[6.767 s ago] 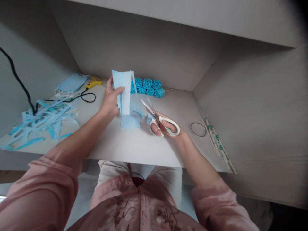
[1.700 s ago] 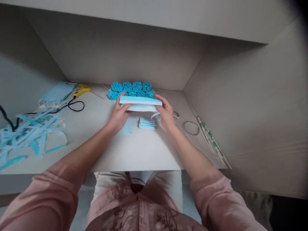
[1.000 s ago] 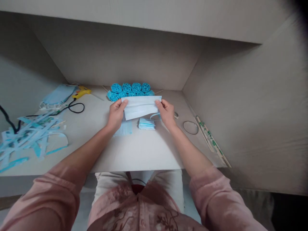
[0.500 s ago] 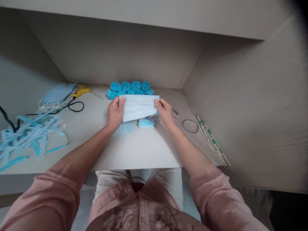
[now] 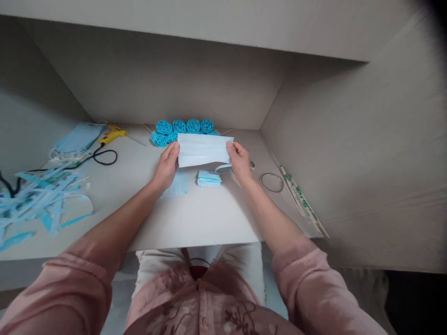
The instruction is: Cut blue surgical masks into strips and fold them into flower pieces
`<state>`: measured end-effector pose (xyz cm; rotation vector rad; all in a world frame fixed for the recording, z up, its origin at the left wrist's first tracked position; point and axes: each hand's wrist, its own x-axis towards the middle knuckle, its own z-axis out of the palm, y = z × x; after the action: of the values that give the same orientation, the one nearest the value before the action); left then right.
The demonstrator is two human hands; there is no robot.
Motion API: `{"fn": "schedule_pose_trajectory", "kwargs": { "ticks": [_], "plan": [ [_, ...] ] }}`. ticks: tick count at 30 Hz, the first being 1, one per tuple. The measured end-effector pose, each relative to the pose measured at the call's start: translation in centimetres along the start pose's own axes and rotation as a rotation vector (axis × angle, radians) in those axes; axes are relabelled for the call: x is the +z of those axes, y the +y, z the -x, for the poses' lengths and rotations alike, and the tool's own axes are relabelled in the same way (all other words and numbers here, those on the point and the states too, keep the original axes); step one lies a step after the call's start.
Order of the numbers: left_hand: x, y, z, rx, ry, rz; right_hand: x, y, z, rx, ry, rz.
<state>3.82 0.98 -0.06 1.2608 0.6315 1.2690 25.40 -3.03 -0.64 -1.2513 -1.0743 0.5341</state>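
A pale blue pleated face mask (image 5: 204, 151) is stretched level above the table between my two hands. My left hand (image 5: 169, 164) pinches its left end, thumb on the near face. At the other end, my right hand (image 5: 240, 158) grips it the same way. A thin light blue strip (image 5: 223, 166) hangs near my right fingers. Below the mask lies a small stack of cut blue pieces (image 5: 209, 178), with a flat translucent blue piece (image 5: 179, 184) to its left. Several blue rosettes (image 5: 193, 125) sit behind, the front row partly hidden by the mask.
Left lies a heap of cut blue strips (image 5: 52, 195); behind it are a pile of face masks (image 5: 77, 138) and a yellow glue gun (image 5: 113, 134) with a black cord. At right are a dark ring (image 5: 272, 182) and long thin sticks (image 5: 303, 200) along the side wall.
The mask's lower edge has come up nearly level, where it sloped before. My hands hold the same ends, and the whole view has shifted slightly.
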Motion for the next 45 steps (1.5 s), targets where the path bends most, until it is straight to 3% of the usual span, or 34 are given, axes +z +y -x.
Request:
{"fn": "schedule_pose_trajectory", "kwargs": {
  "ticks": [4, 12, 20, 28, 30, 35, 40, 42, 45],
  "plan": [
    [0.0, -0.1, 0.0, -0.015, -0.078, -0.017, -0.1, -0.2, -0.1, 0.009, 0.04, -0.016],
    [0.0, -0.1, -0.1, 0.039, -0.021, 0.016, -0.6, -0.5, 0.2, -0.149, 0.1, 0.272],
    [0.6, 0.9, 0.5, 0.06, -0.046, 0.021, -0.6, -0.6, 0.2, -0.165, 0.028, 0.163],
    [-0.3, 0.1, -0.3, 0.073, -0.002, 0.055, -1.0, -0.1, -0.2, -0.162, 0.034, 0.133],
    [-0.4, 0.1, -0.5, 0.037, -0.034, 0.093, -1.1, 0.1, -0.4, -0.156, 0.05, 0.105],
    [-0.2, 0.1, -0.4, -0.101, -0.27, 0.254, -0.9, 0.2, -0.7, -0.105, 0.095, -0.017],
    [0.8, -0.5, 0.9, -0.06, -0.403, 0.236, -0.2, 0.1, -0.3, -0.036, 0.116, -0.116],
    [1.5, -0.7, 1.5, -0.058, -0.42, 0.193, 0.3, 0.0, 0.1, -0.021, 0.086, -0.135],
    [2.4, -0.9, 2.1, -0.098, -0.33, 0.206, 0.9, 0.0, 0.8, -0.016, 0.016, -0.14]
  ]
}}
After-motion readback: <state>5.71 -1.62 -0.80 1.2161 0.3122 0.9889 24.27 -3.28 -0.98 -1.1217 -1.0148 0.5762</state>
